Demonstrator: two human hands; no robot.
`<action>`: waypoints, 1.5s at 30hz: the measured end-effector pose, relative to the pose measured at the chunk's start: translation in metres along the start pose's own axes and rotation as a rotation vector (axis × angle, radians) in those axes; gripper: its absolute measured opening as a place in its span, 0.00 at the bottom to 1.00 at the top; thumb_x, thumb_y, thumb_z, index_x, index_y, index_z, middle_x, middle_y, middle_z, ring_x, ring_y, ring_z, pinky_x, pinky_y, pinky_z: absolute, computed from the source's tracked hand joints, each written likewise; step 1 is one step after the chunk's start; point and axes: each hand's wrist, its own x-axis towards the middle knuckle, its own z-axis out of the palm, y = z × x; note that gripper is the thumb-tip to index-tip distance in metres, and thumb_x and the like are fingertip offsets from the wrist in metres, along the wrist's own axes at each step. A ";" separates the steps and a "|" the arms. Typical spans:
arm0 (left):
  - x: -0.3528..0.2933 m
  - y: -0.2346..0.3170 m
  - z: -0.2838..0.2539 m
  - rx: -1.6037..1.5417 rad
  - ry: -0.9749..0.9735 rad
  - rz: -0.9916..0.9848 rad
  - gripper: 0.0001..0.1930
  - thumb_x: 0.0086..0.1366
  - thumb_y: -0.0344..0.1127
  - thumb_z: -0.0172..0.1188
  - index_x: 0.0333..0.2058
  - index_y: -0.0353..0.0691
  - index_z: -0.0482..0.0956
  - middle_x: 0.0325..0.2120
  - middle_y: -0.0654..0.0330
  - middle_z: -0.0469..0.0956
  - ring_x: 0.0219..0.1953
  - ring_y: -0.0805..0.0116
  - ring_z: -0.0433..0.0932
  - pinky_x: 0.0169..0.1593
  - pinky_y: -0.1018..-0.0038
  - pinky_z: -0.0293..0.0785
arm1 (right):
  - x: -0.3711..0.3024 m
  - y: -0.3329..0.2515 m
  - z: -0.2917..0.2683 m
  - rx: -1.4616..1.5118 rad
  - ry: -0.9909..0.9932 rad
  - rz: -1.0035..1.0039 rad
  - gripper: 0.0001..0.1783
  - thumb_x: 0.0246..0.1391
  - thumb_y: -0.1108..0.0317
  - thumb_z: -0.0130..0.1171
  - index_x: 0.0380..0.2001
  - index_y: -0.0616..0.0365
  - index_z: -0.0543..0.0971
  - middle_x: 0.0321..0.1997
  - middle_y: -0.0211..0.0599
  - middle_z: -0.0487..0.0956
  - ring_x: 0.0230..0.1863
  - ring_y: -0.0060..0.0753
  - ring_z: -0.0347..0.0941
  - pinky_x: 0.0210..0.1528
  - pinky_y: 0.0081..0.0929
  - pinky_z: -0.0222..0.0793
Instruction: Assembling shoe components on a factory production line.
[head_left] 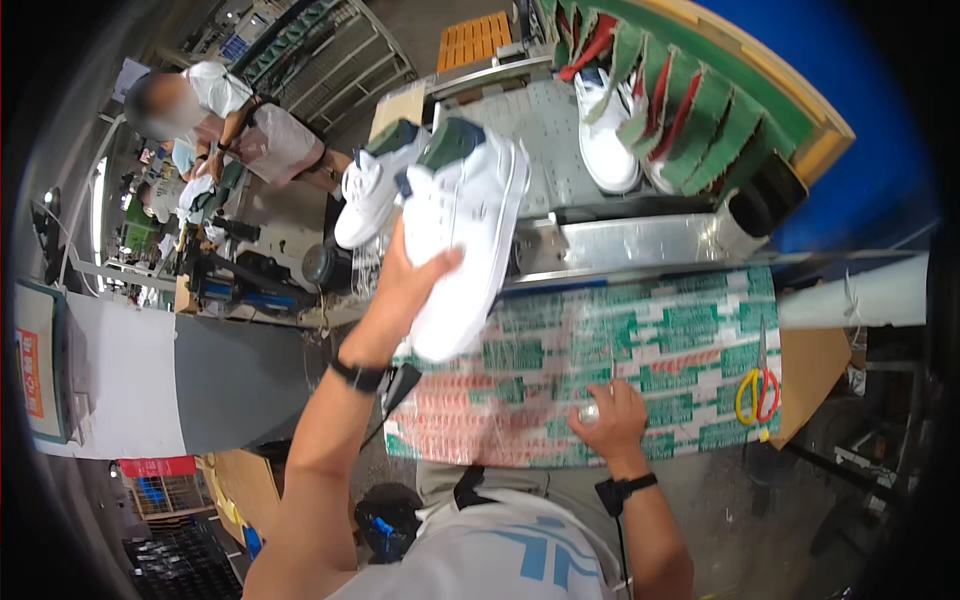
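Observation:
My left hand point(410, 283) is raised over the left part of the table, closed round a white sneaker point(455, 250) with a dark green collar lining. The sneaker is tilted, its toe toward me. Just behind it is a second white sneaker point(368, 195) with the same green lining; what it rests on is partly hidden. My right hand point(612, 420) is low over the table's front, fingers closed round a small thin tool point(613, 368) that points away from me; its exact kind is too small to tell. Scissors point(757, 393) with yellow and red handles lie to its right.
The table has a green, white and red printed cover point(540, 340). Beyond a metal rail point(620, 250), a white sneaker point(607, 140) stands on the conveyor point(530, 125) beside hanging green and red flaps point(690, 120). Another person point(235, 110) works at far left.

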 end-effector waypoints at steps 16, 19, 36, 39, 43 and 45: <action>-0.211 -0.145 0.014 -0.122 -0.005 -0.397 0.32 0.75 0.39 0.71 0.70 0.28 0.74 0.52 0.50 0.89 0.48 0.64 0.89 0.54 0.68 0.86 | -0.038 -0.046 -0.040 0.555 -0.077 0.478 0.45 0.54 0.64 0.75 0.74 0.63 0.73 0.45 0.42 0.82 0.47 0.45 0.82 0.53 0.41 0.80; -0.193 -0.153 -0.051 -0.331 0.143 -0.592 0.23 0.78 0.39 0.68 0.64 0.30 0.80 0.49 0.52 0.89 0.47 0.68 0.88 0.54 0.68 0.86 | -0.035 -0.099 -0.076 0.559 -0.201 0.285 0.52 0.52 0.62 0.77 0.78 0.66 0.69 0.48 0.47 0.82 0.48 0.50 0.83 0.54 0.43 0.80; -0.064 -0.129 0.044 0.693 -0.366 -0.029 0.32 0.70 0.62 0.67 0.62 0.46 0.85 0.55 0.44 0.88 0.58 0.46 0.87 0.62 0.58 0.80 | 0.005 -0.192 -0.036 0.416 -0.398 0.174 0.48 0.52 0.55 0.78 0.70 0.75 0.74 0.45 0.59 0.85 0.48 0.62 0.85 0.51 0.53 0.81; -0.064 -0.127 0.048 0.798 -0.279 0.027 0.33 0.69 0.66 0.61 0.59 0.46 0.87 0.48 0.39 0.90 0.53 0.38 0.89 0.58 0.52 0.83 | -0.016 -0.219 -0.020 0.504 -0.503 0.132 0.47 0.53 0.54 0.77 0.69 0.75 0.75 0.46 0.59 0.85 0.48 0.63 0.85 0.53 0.51 0.81; -0.064 -0.120 0.046 0.870 -0.323 0.005 0.37 0.69 0.67 0.60 0.62 0.41 0.84 0.48 0.37 0.89 0.53 0.38 0.88 0.59 0.51 0.83 | -0.019 -0.231 -0.066 0.640 -0.943 0.087 0.43 0.54 0.54 0.75 0.68 0.71 0.77 0.52 0.60 0.87 0.54 0.62 0.86 0.58 0.51 0.82; -0.058 -0.129 0.043 0.846 -0.350 0.039 0.41 0.69 0.68 0.63 0.65 0.36 0.80 0.50 0.38 0.89 0.52 0.40 0.89 0.58 0.53 0.84 | -0.029 -0.199 -0.070 0.663 -0.974 0.118 0.43 0.54 0.55 0.75 0.68 0.71 0.77 0.50 0.58 0.87 0.52 0.62 0.86 0.57 0.51 0.81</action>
